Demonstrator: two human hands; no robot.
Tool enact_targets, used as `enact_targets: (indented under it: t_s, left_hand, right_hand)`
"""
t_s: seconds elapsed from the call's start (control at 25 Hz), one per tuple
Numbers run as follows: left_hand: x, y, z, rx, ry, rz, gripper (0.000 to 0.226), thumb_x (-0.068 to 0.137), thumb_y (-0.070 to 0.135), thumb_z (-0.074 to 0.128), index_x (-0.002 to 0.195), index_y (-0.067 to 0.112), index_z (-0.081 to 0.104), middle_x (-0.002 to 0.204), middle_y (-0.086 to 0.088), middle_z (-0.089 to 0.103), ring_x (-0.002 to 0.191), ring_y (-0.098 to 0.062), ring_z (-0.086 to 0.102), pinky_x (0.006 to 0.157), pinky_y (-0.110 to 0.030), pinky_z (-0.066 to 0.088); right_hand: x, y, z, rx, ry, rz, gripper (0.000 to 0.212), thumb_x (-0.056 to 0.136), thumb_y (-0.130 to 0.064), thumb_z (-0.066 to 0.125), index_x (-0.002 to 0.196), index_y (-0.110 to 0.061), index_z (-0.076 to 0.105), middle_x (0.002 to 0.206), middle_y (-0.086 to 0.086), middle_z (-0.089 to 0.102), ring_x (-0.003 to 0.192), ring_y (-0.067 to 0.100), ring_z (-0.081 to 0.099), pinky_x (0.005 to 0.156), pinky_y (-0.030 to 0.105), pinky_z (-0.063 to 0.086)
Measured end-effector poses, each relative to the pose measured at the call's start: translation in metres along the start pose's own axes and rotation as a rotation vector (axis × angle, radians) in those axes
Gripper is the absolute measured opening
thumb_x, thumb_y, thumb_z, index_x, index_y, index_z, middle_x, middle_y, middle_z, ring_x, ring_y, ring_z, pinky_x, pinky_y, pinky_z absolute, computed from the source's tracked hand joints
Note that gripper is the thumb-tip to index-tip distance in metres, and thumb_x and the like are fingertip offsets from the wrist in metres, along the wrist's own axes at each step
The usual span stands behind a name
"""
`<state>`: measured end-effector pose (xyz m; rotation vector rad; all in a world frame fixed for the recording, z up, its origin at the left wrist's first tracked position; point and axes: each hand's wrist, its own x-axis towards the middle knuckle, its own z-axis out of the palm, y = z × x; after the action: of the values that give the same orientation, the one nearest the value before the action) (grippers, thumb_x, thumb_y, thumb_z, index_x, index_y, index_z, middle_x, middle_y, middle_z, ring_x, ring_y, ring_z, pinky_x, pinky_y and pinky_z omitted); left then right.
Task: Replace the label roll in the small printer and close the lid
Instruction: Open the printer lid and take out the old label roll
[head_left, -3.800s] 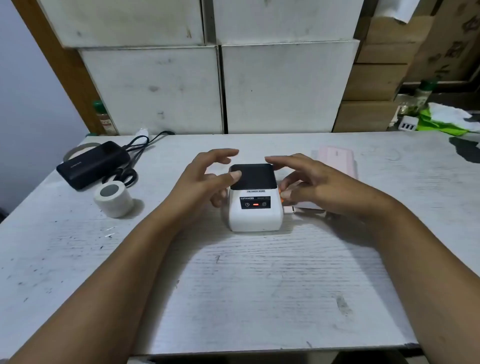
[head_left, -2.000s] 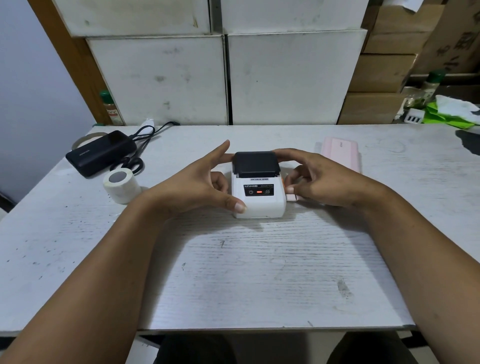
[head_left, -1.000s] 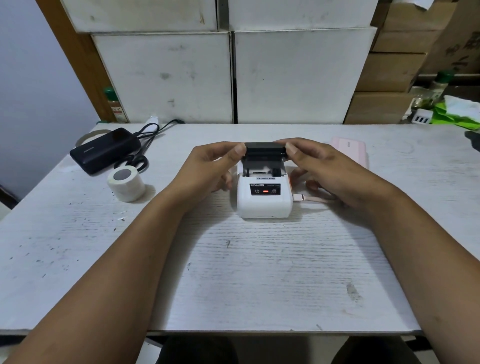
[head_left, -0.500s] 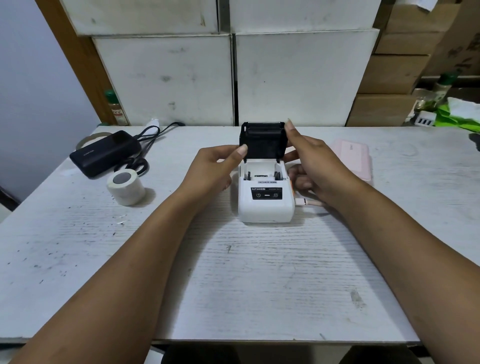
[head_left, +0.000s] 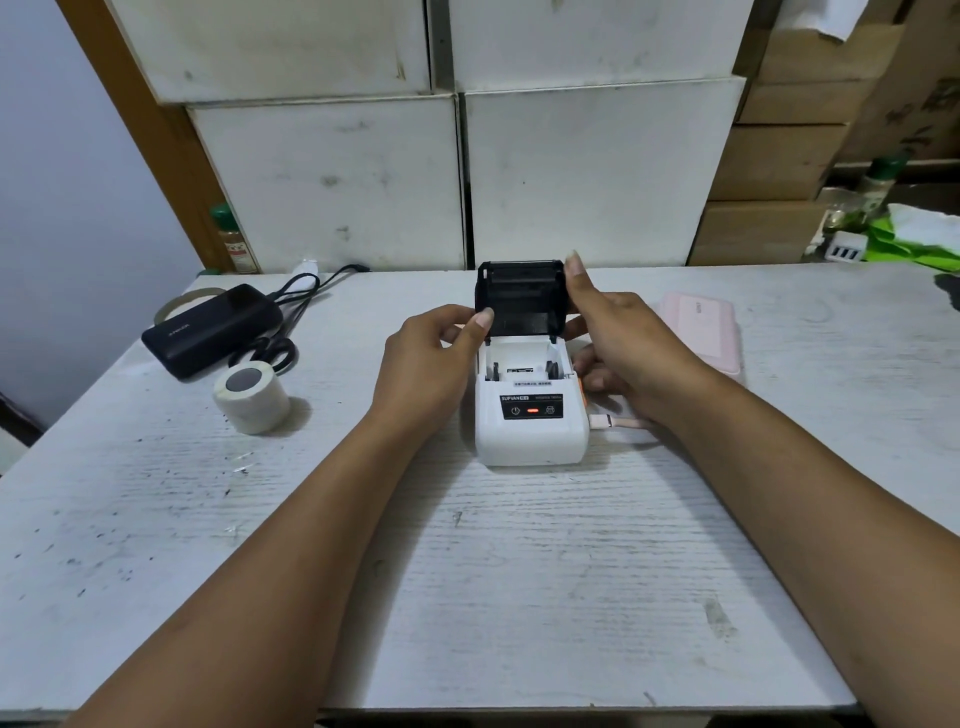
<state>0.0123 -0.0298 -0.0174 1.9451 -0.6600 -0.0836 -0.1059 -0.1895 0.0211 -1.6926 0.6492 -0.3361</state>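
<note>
Lid: stands open and upright; left hand pinches its left edge, right hand holds its right edge.
Bay: seems empty, but it is hard to see.
Roll: on end on the table, left of the printer; the left hand is nearer.

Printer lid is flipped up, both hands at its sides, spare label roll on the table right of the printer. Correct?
No. The label roll stands left of the printer, by the scissors, per the head view. The lid is up, with left hand and right hand at its sides.
</note>
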Motion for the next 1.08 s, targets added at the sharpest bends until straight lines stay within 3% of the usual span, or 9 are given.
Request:
enact_targets:
  t_s: [0.08, 0.2, 0.32, 0.4, 0.6, 0.76, 0.88, 1.0, 1.08]
  left_hand:
    - [-0.002, 0.0, -0.002, -0.037, -0.008, -0.001, 0.03, 0.102, 0.056, 0.061, 0.098, 0.032, 0.078, 0.073, 0.011, 0.062, 0.059, -0.013, 0.058, 0.071, -0.032, 0.049]
    - [-0.005, 0.004, -0.006, -0.07, -0.011, -0.02, 0.032, 0.101, 0.051, 0.066, 0.117, 0.026, 0.076, 0.085, 0.011, 0.067, 0.056, -0.011, 0.059, 0.063, -0.024, 0.05]
    - [-0.01, 0.01, -0.01, -0.177, -0.002, -0.069, 0.034, 0.099, 0.043, 0.073, 0.119, 0.02, 0.058, 0.099, 0.006, 0.065, 0.052, -0.014, 0.055, 0.044, -0.016, 0.041]
    - [-0.014, 0.011, -0.012, -0.171, -0.013, -0.058, 0.037, 0.095, 0.043, 0.077, 0.109, 0.022, 0.05, 0.099, 0.005, 0.063, 0.05, -0.016, 0.054, 0.048, -0.021, 0.041]
    - [-0.02, 0.015, -0.009, -0.033, -0.087, 0.021, 0.028, 0.092, 0.04, 0.079, 0.075, 0.022, 0.065, 0.063, 0.009, 0.047, 0.055, -0.008, 0.044, 0.064, -0.03, 0.038]
    - [-0.021, 0.023, -0.01, 0.003, -0.188, 0.015, 0.007, 0.093, 0.036, 0.077, 0.093, 0.03, 0.081, 0.058, 0.009, 0.042, 0.055, -0.007, 0.039, 0.06, -0.026, 0.034]
    - [-0.015, 0.027, -0.015, 0.054, -0.299, -0.042, 0.008, 0.094, 0.037, 0.077, 0.095, 0.034, 0.084, 0.044, 0.019, 0.047, 0.047, 0.001, 0.046, 0.054, -0.016, 0.033]
    - [-0.01, 0.031, -0.017, 0.075, -0.377, -0.072, 0.009, 0.095, 0.032, 0.076, 0.095, 0.031, 0.084, 0.047, 0.032, 0.057, 0.05, 0.012, 0.053, 0.06, -0.018, 0.036]
    - [-0.008, 0.034, -0.018, 0.079, -0.391, -0.104, 0.009, 0.095, 0.03, 0.076, 0.097, 0.029, 0.084, 0.045, 0.025, 0.053, 0.047, 0.003, 0.05, 0.053, -0.015, 0.036]
  right_hand:
    - [-0.009, -0.001, -0.007, -0.03, -0.085, -0.024, 0.067, 0.092, -0.083, 0.052, 0.101, -0.023, 0.082, 0.089, 0.007, 0.073, 0.06, 0.023, 0.054, 0.052, 0.032, 0.039]
    - [-0.021, 0.004, -0.016, -0.096, -0.232, -0.069, 0.037, 0.094, -0.063, 0.07, 0.125, -0.042, 0.075, 0.093, 0.001, 0.076, 0.061, 0.015, 0.062, 0.063, 0.032, 0.043]
    - [-0.024, 0.008, -0.018, -0.199, -0.199, -0.111, 0.049, 0.096, -0.035, 0.077, 0.14, -0.049, 0.062, 0.114, -0.004, 0.076, 0.068, 0.004, 0.07, 0.073, 0.033, 0.052]
    - [-0.026, 0.009, -0.016, -0.204, -0.169, -0.124, 0.053, 0.096, -0.025, 0.076, 0.142, -0.046, 0.06, 0.12, -0.003, 0.074, 0.072, 0.007, 0.074, 0.071, 0.033, 0.056]
    - [-0.028, 0.013, -0.005, -0.229, -0.059, -0.167, 0.056, 0.089, -0.023, 0.068, 0.135, -0.053, 0.065, 0.109, -0.008, 0.078, 0.073, 0.011, 0.075, 0.056, 0.023, 0.052]
    - [-0.031, 0.012, 0.0, -0.188, -0.004, -0.176, 0.053, 0.088, -0.019, 0.067, 0.13, -0.051, 0.072, 0.099, -0.007, 0.079, 0.066, 0.005, 0.071, 0.05, 0.021, 0.05]
    - [-0.032, 0.011, 0.002, -0.2, 0.018, -0.175, 0.054, 0.087, -0.019, 0.066, 0.129, -0.052, 0.073, 0.099, -0.005, 0.08, 0.07, 0.011, 0.071, 0.05, 0.022, 0.049]
    - [-0.031, 0.011, 0.003, -0.207, 0.036, -0.167, 0.054, 0.087, -0.018, 0.064, 0.127, -0.052, 0.074, 0.102, -0.002, 0.081, 0.068, 0.012, 0.069, 0.052, 0.025, 0.051]
    - [-0.031, 0.011, 0.004, -0.217, 0.042, -0.164, 0.053, 0.087, -0.017, 0.063, 0.126, -0.052, 0.075, 0.104, -0.002, 0.08, 0.066, 0.011, 0.066, 0.052, 0.025, 0.05]
